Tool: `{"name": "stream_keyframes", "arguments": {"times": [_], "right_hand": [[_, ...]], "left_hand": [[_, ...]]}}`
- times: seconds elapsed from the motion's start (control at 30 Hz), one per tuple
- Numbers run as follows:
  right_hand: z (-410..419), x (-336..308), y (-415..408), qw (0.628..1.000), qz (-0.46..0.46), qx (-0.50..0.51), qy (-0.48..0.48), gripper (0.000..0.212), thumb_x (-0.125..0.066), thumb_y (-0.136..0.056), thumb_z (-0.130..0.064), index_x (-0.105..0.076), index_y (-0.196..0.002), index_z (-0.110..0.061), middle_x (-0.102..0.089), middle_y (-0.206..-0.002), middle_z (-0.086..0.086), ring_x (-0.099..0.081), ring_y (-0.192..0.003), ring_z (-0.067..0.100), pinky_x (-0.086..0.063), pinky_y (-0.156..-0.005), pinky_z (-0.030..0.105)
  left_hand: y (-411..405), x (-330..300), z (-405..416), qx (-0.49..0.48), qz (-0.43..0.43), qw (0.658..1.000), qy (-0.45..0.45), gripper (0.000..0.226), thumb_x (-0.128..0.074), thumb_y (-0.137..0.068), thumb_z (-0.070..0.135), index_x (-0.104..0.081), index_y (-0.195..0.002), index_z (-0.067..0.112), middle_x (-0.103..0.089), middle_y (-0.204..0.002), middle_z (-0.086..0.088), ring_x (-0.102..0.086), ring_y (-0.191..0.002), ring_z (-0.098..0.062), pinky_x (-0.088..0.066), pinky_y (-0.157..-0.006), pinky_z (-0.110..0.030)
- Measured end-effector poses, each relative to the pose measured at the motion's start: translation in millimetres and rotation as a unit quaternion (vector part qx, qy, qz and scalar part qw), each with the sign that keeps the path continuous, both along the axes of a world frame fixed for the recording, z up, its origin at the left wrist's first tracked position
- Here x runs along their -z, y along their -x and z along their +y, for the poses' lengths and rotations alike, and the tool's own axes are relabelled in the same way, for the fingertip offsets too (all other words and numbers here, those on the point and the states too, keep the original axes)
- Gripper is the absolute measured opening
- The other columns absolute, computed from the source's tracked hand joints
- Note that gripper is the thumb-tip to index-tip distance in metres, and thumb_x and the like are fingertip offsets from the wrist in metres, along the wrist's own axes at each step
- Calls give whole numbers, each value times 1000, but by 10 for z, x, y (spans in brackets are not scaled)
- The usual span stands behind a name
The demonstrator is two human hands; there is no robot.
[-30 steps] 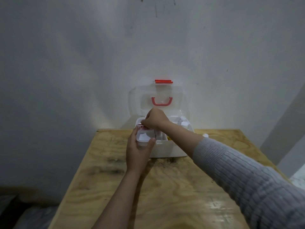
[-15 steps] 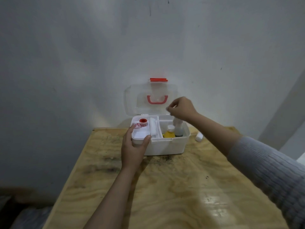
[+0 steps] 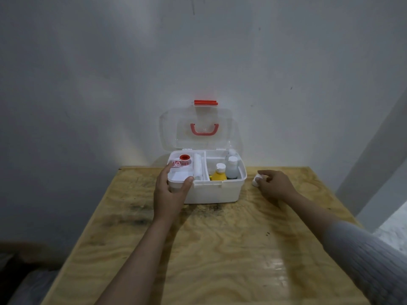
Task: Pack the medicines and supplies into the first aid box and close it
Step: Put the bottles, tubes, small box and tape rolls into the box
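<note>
The white first aid box (image 3: 217, 192) stands at the table's far edge, its clear lid (image 3: 199, 128) with a red handle raised against the wall. Inside on the left lie a red tape roll (image 3: 185, 159) and a white bandage roll (image 3: 197, 167). The right side holds a yellow bottle (image 3: 219, 173) and a white-capped bottle (image 3: 232, 169). My left hand (image 3: 170, 190) grips the box's front left corner. Just right of the box, my right hand (image 3: 274, 186) closes its fingers on a small white roll (image 3: 256, 181) lying on the table.
The plywood table (image 3: 209, 249) stretches toward me. A pale wall (image 3: 110, 84) rises directly behind the box. A grey post (image 3: 374, 172) stands beyond the table's right edge.
My right hand left the box's left tray, passed over the box and came down on the table to its right, onto the small white roll. My left hand stayed on the box.
</note>
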State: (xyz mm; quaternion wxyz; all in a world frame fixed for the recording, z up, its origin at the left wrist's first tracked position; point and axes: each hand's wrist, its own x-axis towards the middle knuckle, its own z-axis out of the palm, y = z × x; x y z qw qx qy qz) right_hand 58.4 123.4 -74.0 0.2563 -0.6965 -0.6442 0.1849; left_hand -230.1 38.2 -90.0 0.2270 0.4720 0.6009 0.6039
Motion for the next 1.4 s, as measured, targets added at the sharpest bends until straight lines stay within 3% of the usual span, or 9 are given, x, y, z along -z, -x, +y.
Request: {"name": "stream_keyframes", "arguments": {"times": [0.13,0.33,0.47,0.57,0.77,0.9,1.1,1.23,1.4], "right_hand": [[-19,35,57,999,29,12,-22,36,-70,-77,-35,-67,-107,-16,-69,-104,9,-59,-84,18,-51,-77,31],[-51,-232,84,982,168,42,76,43,-83,-61,-7,-61,-98,-12,-63,-98,18,-63,-74,26,-57,-63,37],[-205,-730,242,968,241,31,-56,36,-83,-61,-7,-64,-90,-15,-68,-96,21,-66,-81,30,-57,-74,44],[-387,-1123,572,954,276,-38,-110,35,-84,-63,-12,-65,-93,-14,-66,-86,11,-66,-77,26,-59,-72,40],[-534,-1317,1457,970,109,-199,-86,33,-84,-65,-22,-68,-92,-11,-60,-79,-4,-60,-73,13,-53,-61,23],[-400,-1127,1785,971,0,-237,-41,30,-82,-69,-25,-72,-91,-7,-67,-90,4,-57,-77,13,-38,-55,17],[-225,-894,1931,968,-52,-246,14,27,-74,-78,-26,-74,-93,-5,-72,-90,6,-57,-71,12,-43,-63,19],[-139,-877,1961,969,-39,-242,-39,23,-69,-83,-24,-74,-99,-8,-72,-104,8,-61,-81,13,-44,-70,22],[-61,-842,2033,965,-38,-257,-40,22,-69,-82,-21,-72,-101,-10,-72,-107,8,-66,-94,19,-52,-80,27]], "left_hand": [[-1,3,-2,1,-1,1000,-3,67,-69,-77,44,-40,-136,36,-43,-144,6,-45,-125,-16,-54,-87,-33],[2,11,5,0,-3,1000,-3,66,-69,-77,44,-40,-136,37,-43,-144,5,-45,-126,-17,-54,-86,-32],[-4,10,-2,3,-11,1000,-7,67,-69,-77,44,-39,-137,35,-43,-144,6,-45,-125,-15,-52,-83,-27],[1,14,-7,5,-13,1000,-7,67,-69,-77,45,-39,-136,38,-42,-144,7,-44,-125,-15,-53,-88,-33],[24,14,-25,33,-18,999,-14,72,-68,-77,49,-35,-140,37,-42,-144,9,-45,-124,-13,-53,-92,-43],[29,-12,-32,41,-16,999,-11,74,-67,-77,49,-33,-142,37,-42,-144,9,-45,-122,-9,-51,-95,-41],[-2,-32,-42,42,-18,999,-23,73,-67,-79,44,-32,-142,35,-43,-133,16,-45,-116,-4,-46,-82,-19],[9,6,-18,36,-15,999,-27,74,-67,-77,46,-33,-142,35,-44,-140,11,-47,-121,-8,-50,-91,-30],[18,25,-13,34,-12,999,-29,73,-68,-77,48,-33,-141,38,-43,-134,16,-48,-118,-5,-49,-89,-26]]}}
